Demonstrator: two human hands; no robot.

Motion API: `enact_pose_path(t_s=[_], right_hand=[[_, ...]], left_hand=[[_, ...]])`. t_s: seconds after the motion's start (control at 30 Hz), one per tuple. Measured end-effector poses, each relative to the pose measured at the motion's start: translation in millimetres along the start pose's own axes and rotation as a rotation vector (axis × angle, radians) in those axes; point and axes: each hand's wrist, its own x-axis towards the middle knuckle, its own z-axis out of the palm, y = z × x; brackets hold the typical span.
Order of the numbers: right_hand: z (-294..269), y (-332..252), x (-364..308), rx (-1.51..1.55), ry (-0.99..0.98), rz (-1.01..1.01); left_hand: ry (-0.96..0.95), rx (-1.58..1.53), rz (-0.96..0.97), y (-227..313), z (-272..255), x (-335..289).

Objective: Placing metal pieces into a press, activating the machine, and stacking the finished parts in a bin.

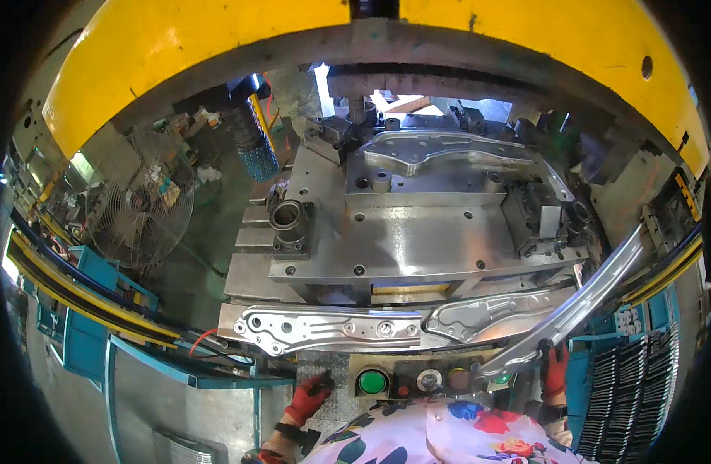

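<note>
My right hand (555,373), in a red glove with dark fingertips, grips the lower edge of a long curved sheet-metal part (578,311). That part slants from above the control panel up to the far right. My left hand (307,398), gloved the same way, is beside the left end of the panel with its fingers partly extended and nothing visible in them. In front of the die lie two stamped metal brackets, a bright one with holes (332,328) and a duller one (487,317) to its right. Another stamped part (448,148) rests on the die's raised block.
The steel die (410,232) has a guide bushing (287,220) at its left, under a yellow press frame (216,42). A control panel with a green button (372,380) is nearest me. Stacked parts (630,394) fill a rack at right; a fan (143,201) stands left.
</note>
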Motion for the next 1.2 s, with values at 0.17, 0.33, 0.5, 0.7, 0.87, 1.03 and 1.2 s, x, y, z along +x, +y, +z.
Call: enact_pose_path(t_s=[0.17,0.33,0.5,0.7,0.87,1.03,1.2], right_hand=[[12.0,-38.2,21.3,-0.091,-0.114,-0.32],[68.9,-164.1,86.1,-0.079,-0.66,-0.17],[59.5,-193.4,127.2,-0.445,-0.747,-0.869],[116.3,-146.2,122.8,-0.129,-0.723,-0.401],[158.9,-139.1,77.5,0.43,-0.742,0.012],[157.0,-144.9,80.1,0.191,-0.529,-0.635],[142.0,-160.2,89.9,0.304,-0.642,-0.428]], left_hand=[[-0.326,0.25,0.375,152.0,20.2,-0.2],[-0.239,0.551,0.786,268.9,10.3,44.7],[-0.147,0.445,0.878,346.1,12.6,117.1],[0.022,0.646,0.915,402.7,35.7,197.4],[0.273,1.032,1.064,432.1,81.5,267.7],[0.27,1.334,0.927,461.0,131.8,299.7],[0.279,1.387,0.881,458.7,134.6,318.3]])
